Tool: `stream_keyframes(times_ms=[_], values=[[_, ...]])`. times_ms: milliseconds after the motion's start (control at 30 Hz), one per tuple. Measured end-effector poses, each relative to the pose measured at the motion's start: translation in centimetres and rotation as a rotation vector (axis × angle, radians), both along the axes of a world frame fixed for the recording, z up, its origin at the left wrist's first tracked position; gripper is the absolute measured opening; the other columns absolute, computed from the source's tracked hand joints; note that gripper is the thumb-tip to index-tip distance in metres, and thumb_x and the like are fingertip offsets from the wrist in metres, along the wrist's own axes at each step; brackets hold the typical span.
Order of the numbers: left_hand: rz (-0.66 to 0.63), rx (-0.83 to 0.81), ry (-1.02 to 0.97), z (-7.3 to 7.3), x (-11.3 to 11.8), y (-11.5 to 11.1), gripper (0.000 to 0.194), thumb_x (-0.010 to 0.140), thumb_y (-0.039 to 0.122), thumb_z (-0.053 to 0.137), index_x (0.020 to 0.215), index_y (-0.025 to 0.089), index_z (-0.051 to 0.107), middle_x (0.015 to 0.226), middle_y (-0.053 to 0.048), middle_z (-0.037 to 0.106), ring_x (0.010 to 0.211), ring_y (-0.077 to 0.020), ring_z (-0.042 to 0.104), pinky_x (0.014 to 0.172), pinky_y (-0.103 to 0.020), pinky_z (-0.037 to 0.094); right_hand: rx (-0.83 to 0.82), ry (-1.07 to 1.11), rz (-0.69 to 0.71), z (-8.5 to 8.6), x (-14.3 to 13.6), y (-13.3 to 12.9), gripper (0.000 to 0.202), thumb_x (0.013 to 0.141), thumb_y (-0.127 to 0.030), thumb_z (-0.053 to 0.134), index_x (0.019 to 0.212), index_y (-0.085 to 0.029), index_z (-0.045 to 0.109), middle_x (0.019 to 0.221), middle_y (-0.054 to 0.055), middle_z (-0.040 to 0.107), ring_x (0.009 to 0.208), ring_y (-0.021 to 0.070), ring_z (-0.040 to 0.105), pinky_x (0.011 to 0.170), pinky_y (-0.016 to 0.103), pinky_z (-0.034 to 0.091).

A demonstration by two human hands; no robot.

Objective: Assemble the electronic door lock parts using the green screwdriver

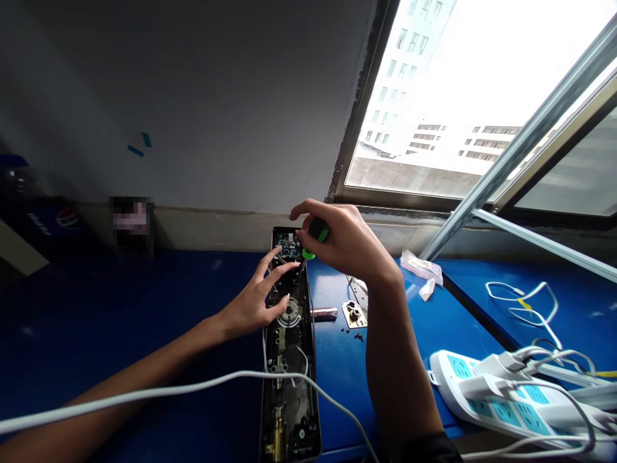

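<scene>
A long black housing (308,399), which looks like an opened door lock, lies lengthwise on the blue table. Inside it are a circuit board (289,249) at the far end, a round metal part (290,311) in the middle and a brass part (276,440) at the near end. My right hand (337,241) is closed round a black and green screwdriver (318,233). The screwdriver's shaft points down into the housing just below the board; its tip is hard to make out. My left hand (265,296) rests over the housing with fingers spread, fingertips near the board and the round part.
Right of the housing lie a metal plate with a round hub (354,314), several small dark screws (359,336) and a shiny wrapped cylinder (324,314). A white power strip (448,386) with plugs stands at the right. A white cable (193,388) crosses in front. Behind are a wall and window.
</scene>
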State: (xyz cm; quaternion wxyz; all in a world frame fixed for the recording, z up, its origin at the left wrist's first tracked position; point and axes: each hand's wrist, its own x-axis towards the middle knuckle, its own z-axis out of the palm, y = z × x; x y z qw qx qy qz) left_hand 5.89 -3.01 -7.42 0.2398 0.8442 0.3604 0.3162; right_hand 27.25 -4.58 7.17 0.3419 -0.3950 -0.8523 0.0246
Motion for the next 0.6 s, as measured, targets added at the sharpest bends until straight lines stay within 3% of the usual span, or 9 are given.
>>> stream_keyframes(times_ms=[100,233,300,367,433,533,600], values=[[0.001,-0.002,0.009,-0.01,-0.01,0.01,0.060,0.099,0.028,0.059,0.155,0.037,0.043,0.177,-0.002,0.006,0.161,-0.0353,0.024,0.128,-0.053,0.034,-0.027,-0.028,0.005,0.04,0.24,0.01,0.044,0.085,-0.017,0.064,0.128,-0.022,0.063,0.094,0.001,0.074,0.070,0.0118,0.058,0.065,0.027,0.042],[0.010,0.028,0.015,-0.13,-0.02,0.08,0.062,0.098,0.028,0.060,0.156,0.039,0.042,0.177,-0.001,0.006,0.162,-0.0363,0.022,0.128,-0.054,0.034,-0.014,0.006,-0.046,-0.01,0.37,0.00,0.023,0.092,-0.034,0.067,0.111,-0.020,0.068,0.083,0.000,0.071,0.068,0.0127,0.059,0.064,0.028,0.042],[0.014,0.032,0.016,-0.17,-0.04,0.11,0.062,0.098,0.028,0.060,0.156,0.039,0.043,0.177,-0.001,0.006,0.162,-0.0364,0.022,0.128,-0.054,0.034,-0.006,0.018,-0.026,-0.04,0.38,0.00,0.020,0.093,-0.027,0.063,0.112,-0.020,0.068,0.083,0.000,0.071,0.067,0.0118,0.058,0.064,0.028,0.042],[0.015,0.033,0.013,-0.18,-0.06,0.12,0.061,0.098,0.027,0.060,0.156,0.038,0.044,0.177,-0.002,0.008,0.161,-0.0361,0.025,0.127,-0.053,0.036,-0.018,0.000,0.008,0.00,0.37,-0.06,0.036,0.086,-0.018,0.062,0.122,-0.022,0.065,0.090,0.000,0.073,0.069,0.0116,0.058,0.064,0.027,0.042],[0.012,0.033,0.007,-0.18,-0.08,0.13,0.060,0.098,0.027,0.060,0.155,0.037,0.044,0.177,-0.003,0.009,0.160,-0.0357,0.027,0.127,-0.052,0.037,-0.033,-0.024,0.003,0.06,0.35,-0.14,0.043,0.083,-0.019,0.065,0.126,-0.023,0.064,0.094,0.001,0.074,0.071,0.0126,0.059,0.065,0.028,0.043],[0.012,0.023,0.007,-0.17,-0.09,0.15,0.060,0.098,0.028,0.060,0.155,0.037,0.044,0.177,-0.003,0.008,0.161,-0.0353,0.024,0.128,-0.052,0.035,-0.011,-0.004,-0.057,0.08,0.29,-0.13,0.026,0.090,-0.034,0.068,0.112,-0.021,0.069,0.086,0.001,0.072,0.071,0.0133,0.059,0.066,0.028,0.042],[0.015,0.021,0.015,-0.17,-0.08,0.16,0.060,0.098,0.028,0.060,0.156,0.038,0.044,0.177,-0.003,0.008,0.162,-0.0352,0.022,0.128,-0.053,0.033,0.013,0.022,-0.060,0.05,0.29,-0.05,0.019,0.094,-0.034,0.063,0.104,-0.019,0.070,0.080,0.000,0.070,0.068,0.0121,0.058,0.065,0.028,0.041]])
